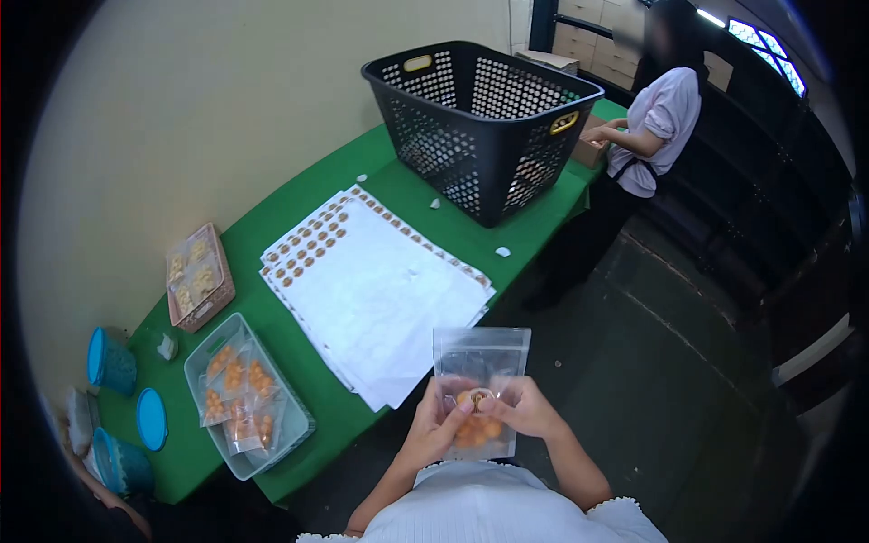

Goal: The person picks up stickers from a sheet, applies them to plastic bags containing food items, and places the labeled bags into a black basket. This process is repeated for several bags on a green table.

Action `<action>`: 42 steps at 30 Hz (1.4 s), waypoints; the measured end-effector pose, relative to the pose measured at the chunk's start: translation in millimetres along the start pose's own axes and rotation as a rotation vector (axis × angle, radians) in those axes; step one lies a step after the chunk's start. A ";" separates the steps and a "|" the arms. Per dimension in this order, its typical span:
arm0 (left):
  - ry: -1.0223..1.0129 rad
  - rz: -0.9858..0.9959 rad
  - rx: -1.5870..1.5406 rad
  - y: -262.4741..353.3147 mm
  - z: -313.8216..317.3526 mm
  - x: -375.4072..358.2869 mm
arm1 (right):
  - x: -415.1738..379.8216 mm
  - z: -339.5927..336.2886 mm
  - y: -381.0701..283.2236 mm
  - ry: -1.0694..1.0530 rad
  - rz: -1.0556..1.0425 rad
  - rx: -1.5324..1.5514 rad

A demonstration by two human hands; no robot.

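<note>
A clear zip pouch (482,348) with orange balls in its lower part is held upright in front of my body. My left hand (436,418) grips its left side and my right hand (527,409) its right side. Both thumbs press on a round brown-and-white sticker (478,398) on the pouch's front. Beyond the pouch, sticker sheets (362,290) lie stacked on the green table, with rows of round brown stickers left along their upper and left edges.
A black perforated basket (484,136) stands on the green table (299,195). At left are a pale green tray (294,430) of orange-filled pouches, a pink basket (217,303) and blue tubs (118,362). A co-worker (665,118) stands at the far end; another person's arm (113,498) shows lower left.
</note>
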State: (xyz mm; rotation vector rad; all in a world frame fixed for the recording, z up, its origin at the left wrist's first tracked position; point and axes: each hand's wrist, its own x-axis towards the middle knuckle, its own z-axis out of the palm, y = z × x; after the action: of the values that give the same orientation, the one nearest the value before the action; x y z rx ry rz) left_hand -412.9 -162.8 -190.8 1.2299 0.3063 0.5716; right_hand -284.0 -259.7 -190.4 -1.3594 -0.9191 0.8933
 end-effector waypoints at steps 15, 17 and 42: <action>-0.370 -0.125 0.497 -41.8 135.9 55.3 | -80.1 -156.0 -0.7 0.135 0.031 -0.296; -0.416 -0.104 0.486 -54.1 149.7 63.6 | -90.9 -169.6 5.6 0.182 0.037 -0.213; -0.749 0.061 0.500 -61.5 224.5 209.9 | -39.2 -263.6 -20.8 0.529 -0.042 -0.228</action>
State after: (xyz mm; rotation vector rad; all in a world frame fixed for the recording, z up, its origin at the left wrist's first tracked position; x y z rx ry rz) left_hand -109.7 -236.5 -160.3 1.8442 -0.2413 0.0476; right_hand -57.0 -399.4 -171.1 -1.6579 -0.6439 0.3670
